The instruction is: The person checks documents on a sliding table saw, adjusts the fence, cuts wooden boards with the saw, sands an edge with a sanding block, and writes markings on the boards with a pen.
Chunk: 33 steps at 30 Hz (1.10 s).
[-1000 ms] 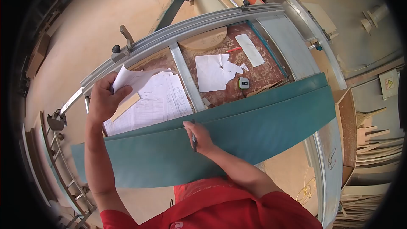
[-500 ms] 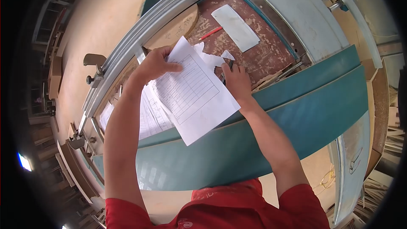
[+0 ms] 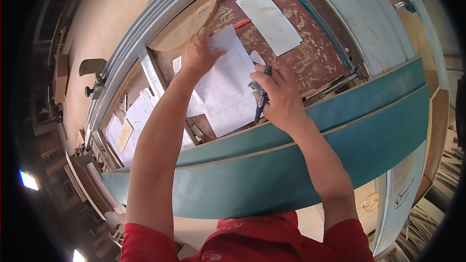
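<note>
A printed sheet (image 3: 225,92) lies on the worn reddish board (image 3: 310,43), over other papers. My left hand (image 3: 198,56) is at its upper left edge, fingers apart and resting on or just over the paper. Beside the sheet's right edge, my right hand (image 3: 281,94) is closed round a dark pen (image 3: 261,102); another small dark object shows by the fingertips, too hidden to name. A red pencil (image 3: 241,24) and a pale rectangular piece (image 3: 270,22) lie beyond the sheet.
Long green panels (image 3: 301,160) span the front. A rounded wooden piece (image 3: 187,22) lies by the metal rail (image 3: 141,31). More papers (image 3: 141,111) are at the left, and a clamp-like fitting (image 3: 94,75) sits on the rail.
The printed sheet has gone from being held up in my left hand to lying on the board. My right hand has drawn back from the board with the pen in it.
</note>
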### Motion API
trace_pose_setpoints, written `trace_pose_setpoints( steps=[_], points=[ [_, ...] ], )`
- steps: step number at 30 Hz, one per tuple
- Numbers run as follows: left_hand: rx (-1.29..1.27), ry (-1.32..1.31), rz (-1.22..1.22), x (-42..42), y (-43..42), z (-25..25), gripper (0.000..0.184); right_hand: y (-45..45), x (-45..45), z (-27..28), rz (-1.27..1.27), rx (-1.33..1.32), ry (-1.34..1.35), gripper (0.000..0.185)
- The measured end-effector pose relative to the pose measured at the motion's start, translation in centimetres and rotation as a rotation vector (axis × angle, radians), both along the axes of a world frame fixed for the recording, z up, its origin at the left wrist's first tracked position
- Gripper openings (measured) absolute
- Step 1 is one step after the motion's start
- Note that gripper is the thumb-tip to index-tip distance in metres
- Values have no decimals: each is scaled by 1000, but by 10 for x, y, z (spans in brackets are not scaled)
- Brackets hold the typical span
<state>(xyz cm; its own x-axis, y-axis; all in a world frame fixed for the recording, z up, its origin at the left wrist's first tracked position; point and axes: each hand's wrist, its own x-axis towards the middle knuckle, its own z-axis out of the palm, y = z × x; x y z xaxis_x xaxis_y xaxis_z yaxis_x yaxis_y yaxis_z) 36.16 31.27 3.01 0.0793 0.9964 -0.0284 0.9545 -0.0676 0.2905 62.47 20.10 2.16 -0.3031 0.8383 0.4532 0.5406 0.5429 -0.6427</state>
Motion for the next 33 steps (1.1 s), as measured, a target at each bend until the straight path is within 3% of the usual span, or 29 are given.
trace_pose_setpoints(
  steps=[4, 6, 9, 14, 19, 23, 30, 33],
  points=[
    [61, 13, 14, -15, 1, 7, 63, -4, -28, -32, 103, -60, -310, 51],
    [124, 75, 52, -16, -3, 16, 64, 0, -28, -18, 95, -177, -193, 45],
    [519, 91, 215, -32, -16, 4, 58, 30, -23, -1, 7, -232, -122, 36],
    [312, -52, 66, -39, -108, 30, 44, 123, -45, -13, -104, -44, -212, 37],
    [-196, -64, 8, -9, -190, 22, 73, 183, -72, -30, -13, 49, -442, 34],
    [-172, -91, 57, -10, -209, 1, 72, 192, -74, -5, -73, -190, -718, 23],
    [-164, -127, 67, -15, -212, -1, 69, 159, -49, -6, -363, -311, -524, 36],
    [-170, -161, 75, -15, -212, 3, 67, 120, -61, 10, -383, -327, -297, 43]
  ],
)
